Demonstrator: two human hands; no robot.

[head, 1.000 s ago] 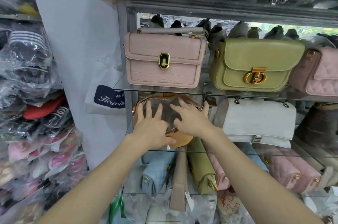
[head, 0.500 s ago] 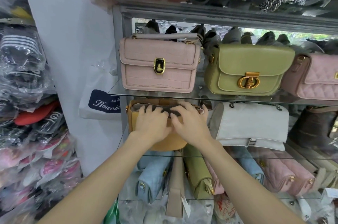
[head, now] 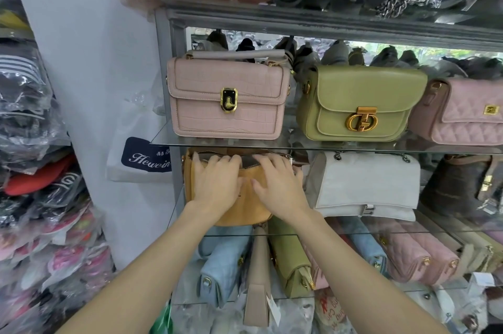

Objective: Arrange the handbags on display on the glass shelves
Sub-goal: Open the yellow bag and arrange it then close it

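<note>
Mustard-yellow, suede-like handbag with a rounded base [head: 245, 208]: located at the left end of the middle glass shelf [head: 353, 233], directly under the upper glass shelf [head: 217, 144], just beside an off-white textured handbag with a chain strap [head: 364, 184]. Observed standing upright, front outward, zip top apparently open.

Left hand [head: 217, 184]: laid on the front panel, fingers fairly straight and reaching up to the zip line. Pressed rather than clasped. Right hand [head: 280, 184]: placed likewise beside it, thumb flat on the front. Could not be determined whether any fingertips were hooked into the opening.

Step in hand, as judged: seating and squaring this one bag in its slot, possibly flattening or tucking in its top. Next move, as judged: called for a light push back and a slight turn to line the front up with the off-white neighbour, then a clean release with no drag along the glass.

Above: noted a pale pink crocodile-embossed box bag with a black and gold clasp [head: 226, 104] and an olive-green flap bag with a gold emblem [head: 359, 104], both upright and facing front.

Hidden or unclear: strap and back of the mustard bag, and its front centre, covered by both hands. Quilted pink bag [head: 462, 113] cut off at the right edge. Lower-shelf bags [head: 288, 260] seen only through glass and past the forearms.
</note>
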